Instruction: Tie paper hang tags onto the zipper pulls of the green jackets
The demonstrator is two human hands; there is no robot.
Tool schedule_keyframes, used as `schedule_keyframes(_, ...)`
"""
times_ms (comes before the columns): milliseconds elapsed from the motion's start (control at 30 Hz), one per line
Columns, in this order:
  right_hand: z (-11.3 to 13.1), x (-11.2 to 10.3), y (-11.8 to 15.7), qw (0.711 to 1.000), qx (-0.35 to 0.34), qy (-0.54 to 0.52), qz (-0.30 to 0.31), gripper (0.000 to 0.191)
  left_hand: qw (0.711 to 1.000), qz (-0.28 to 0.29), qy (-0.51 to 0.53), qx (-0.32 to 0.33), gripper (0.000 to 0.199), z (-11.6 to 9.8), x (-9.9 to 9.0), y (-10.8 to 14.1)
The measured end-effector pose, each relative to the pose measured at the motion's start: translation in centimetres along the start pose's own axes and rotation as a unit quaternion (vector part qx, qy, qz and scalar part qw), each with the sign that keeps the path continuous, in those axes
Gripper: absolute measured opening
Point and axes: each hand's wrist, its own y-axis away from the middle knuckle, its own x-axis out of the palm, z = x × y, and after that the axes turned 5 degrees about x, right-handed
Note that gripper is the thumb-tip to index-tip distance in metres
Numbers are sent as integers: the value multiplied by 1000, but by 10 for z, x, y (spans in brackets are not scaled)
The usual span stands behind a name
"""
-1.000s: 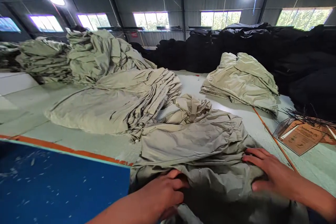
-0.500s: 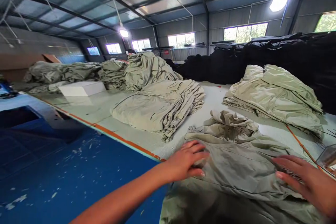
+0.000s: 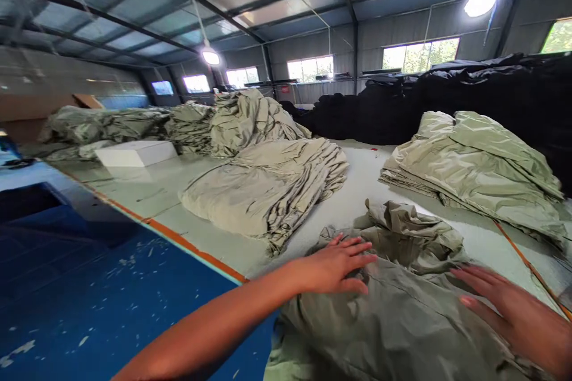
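Note:
A grey-green garment (image 3: 402, 309) lies rumpled over the near edge of the table, its far end bunched up in loose folds. On its left side rests my left hand (image 3: 342, 265), palm down with the fingers stretched out. My right hand (image 3: 504, 306) is at the garment's right side, fingers extended and slightly blurred; whether it presses on the cloth I cannot tell. Neither hand grips anything. Just beyond lies a flattened stack of similar garments (image 3: 254, 190). Another folded stack (image 3: 482, 161) sits at the right.
The pale table (image 3: 357, 172) has an orange-striped edge (image 3: 179, 241), with blue floor (image 3: 134, 309) at the left. A white block (image 3: 136, 153) and heaped grey-green cloth (image 3: 250, 122) stand farther back. Black cloth (image 3: 402, 110) is piled along the far right.
My left hand has moved right and slightly forward over the garment. My right hand has shifted a little left. The garment's far end is bunched higher, and its near part has bulged upward.

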Motion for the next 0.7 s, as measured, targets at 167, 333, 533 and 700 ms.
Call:
schedule_keyframes(167, 10, 6, -40, 989, 30, -19, 146, 71, 998, 54, 4, -35, 73, 27, 14, -36)
schedule_keyframes(333, -8, 9, -43, 983, 21, -40, 177, 74, 998, 57, -8, -29, 67, 39, 9, -37)
schedule_keyframes(533, 6, -21, -90, 992, -33, -67, 100, 34, 996, -61, 15, 56, 31, 48, -14, -93)
schedule_keyframes(700, -2, -22, -160, 997, 30, -63, 36, 47, 986, -165, -5, -9, 38, 87, -33, -174)
